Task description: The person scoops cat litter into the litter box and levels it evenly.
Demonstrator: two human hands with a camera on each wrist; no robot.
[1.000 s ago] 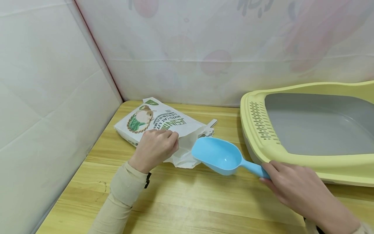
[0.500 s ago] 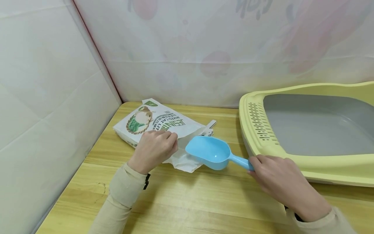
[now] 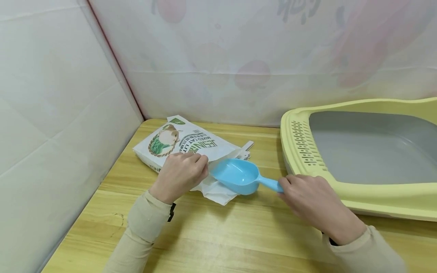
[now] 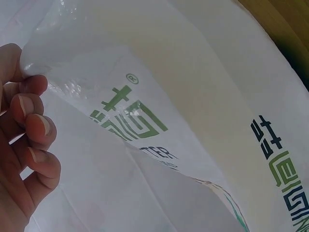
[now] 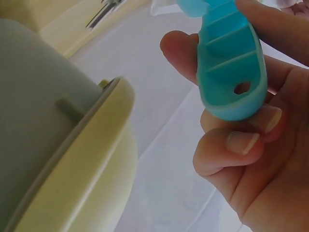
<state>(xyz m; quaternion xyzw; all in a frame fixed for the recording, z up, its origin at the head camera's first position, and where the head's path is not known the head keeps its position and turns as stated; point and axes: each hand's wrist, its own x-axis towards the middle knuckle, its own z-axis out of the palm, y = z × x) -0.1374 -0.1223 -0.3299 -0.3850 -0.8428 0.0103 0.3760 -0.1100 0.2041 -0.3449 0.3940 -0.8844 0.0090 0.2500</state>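
Scoop (image 3: 240, 176) at litter bag (image 3: 192, 138); R hand (image 3: 317, 204) clamped on handle (image 3: 271, 184); L hand (image 3: 181, 174) pinching bag; prob. insertion step; next needs deeper push.

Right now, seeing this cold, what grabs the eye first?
The bright blue scoop near mid-scene, its handle gripped by the right hand and its front edge at the open mouth of the white cat litter bag. Next, the large yellow-rimmed litter box, grey inside, at the right of the head view, cut off by the frame. Then the left hand, pinching the edge of the bag's opening.
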